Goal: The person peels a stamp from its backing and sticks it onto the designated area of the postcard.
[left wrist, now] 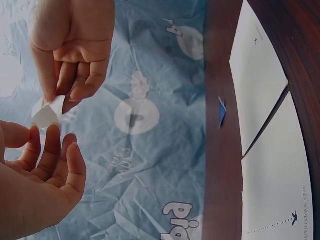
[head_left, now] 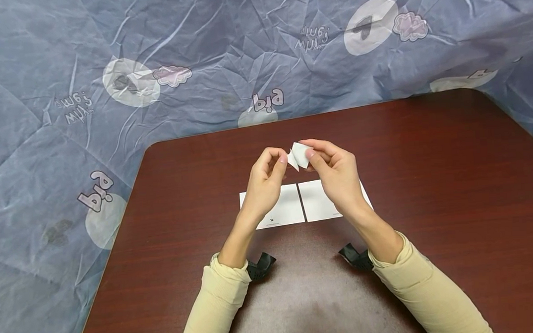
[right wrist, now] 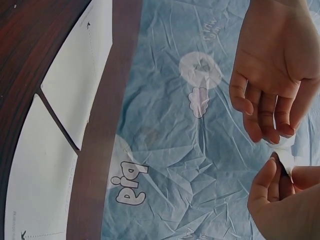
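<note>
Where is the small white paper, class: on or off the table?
Off: the left hand and right hand hold the small white paper up; both wrist views show it apart from the table.

Paper (head_left: 302, 155) between left hand (head_left: 266, 181) and right hand (head_left: 340, 175); sheets (head_left: 288, 205) on table (head_left: 437, 179) below.

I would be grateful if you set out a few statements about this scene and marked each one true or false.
1. The left hand and the right hand are both at the small white paper, above the table. True.
2. The two white sheets overlap. False: a narrow gap separates them.
3. In the left wrist view, a small blue object shows near the white sheets. True.
4. The backdrop is plain. False: it carries printed lettering and shapes.
5. The sleeves are pale yellow. True.
6. The right hand is empty. False: it pinches the small white paper.
</note>
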Demonstrator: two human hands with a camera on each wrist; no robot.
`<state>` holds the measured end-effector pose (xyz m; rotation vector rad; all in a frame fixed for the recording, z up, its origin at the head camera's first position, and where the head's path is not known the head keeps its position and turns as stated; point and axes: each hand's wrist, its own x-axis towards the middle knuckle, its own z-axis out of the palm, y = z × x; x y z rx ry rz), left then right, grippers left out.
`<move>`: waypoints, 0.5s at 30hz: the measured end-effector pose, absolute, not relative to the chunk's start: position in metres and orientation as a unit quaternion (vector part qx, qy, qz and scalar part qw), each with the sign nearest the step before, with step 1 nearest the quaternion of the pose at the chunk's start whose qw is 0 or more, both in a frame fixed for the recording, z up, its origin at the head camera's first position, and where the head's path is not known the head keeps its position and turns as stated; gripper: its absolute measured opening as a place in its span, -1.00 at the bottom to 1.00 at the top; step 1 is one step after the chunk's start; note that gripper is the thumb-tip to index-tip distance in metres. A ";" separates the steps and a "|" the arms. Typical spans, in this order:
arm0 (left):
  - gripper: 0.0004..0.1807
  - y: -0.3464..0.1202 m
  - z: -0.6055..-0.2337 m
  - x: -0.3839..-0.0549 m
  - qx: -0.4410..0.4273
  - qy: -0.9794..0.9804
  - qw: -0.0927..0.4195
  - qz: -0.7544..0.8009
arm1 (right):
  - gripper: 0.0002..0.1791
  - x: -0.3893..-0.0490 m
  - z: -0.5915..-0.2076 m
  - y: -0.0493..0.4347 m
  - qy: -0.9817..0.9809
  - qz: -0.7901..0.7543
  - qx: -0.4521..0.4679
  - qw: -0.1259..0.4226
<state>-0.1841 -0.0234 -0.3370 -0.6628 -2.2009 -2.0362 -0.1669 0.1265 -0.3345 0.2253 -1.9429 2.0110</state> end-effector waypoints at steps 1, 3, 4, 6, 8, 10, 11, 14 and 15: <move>-0.87 -0.024 -0.337 -0.184 -0.215 -0.717 0.036 -0.662 | -0.76 -0.167 -0.335 0.127 -0.683 0.706 0.078 0.169; -0.87 -0.024 -0.338 -0.185 -0.214 -0.718 0.038 -0.661 | -0.76 -0.167 -0.335 0.127 -0.681 0.707 0.076 0.174; -0.87 -0.025 -0.338 -0.186 -0.214 -0.719 0.040 -0.661 | -0.75 -0.167 -0.335 0.127 -0.681 0.707 0.075 0.176; -0.87 -0.027 -0.339 -0.188 -0.212 -0.722 0.047 -0.658 | -0.75 -0.167 -0.335 0.127 -0.681 0.706 0.072 0.180; -0.87 -0.029 -0.341 -0.191 -0.209 -0.724 0.056 -0.655 | -0.75 -0.167 -0.334 0.127 -0.681 0.706 0.070 0.183; -0.87 -0.033 -0.342 -0.195 -0.205 -0.725 0.064 -0.654 | -0.75 -0.166 -0.334 0.127 -0.680 0.706 0.067 0.186; -0.87 -0.035 -0.342 -0.196 -0.203 -0.725 0.068 -0.654 | -0.76 -0.166 -0.334 0.127 -0.681 0.705 0.066 0.187; -0.86 -0.040 -0.343 -0.200 -0.197 -0.721 0.069 -0.661 | -0.75 -0.166 -0.334 0.127 -0.680 0.706 0.064 0.188; -0.86 -0.041 -0.343 -0.202 -0.195 -0.719 0.069 -0.664 | -0.75 -0.166 -0.334 0.127 -0.679 0.706 0.064 0.188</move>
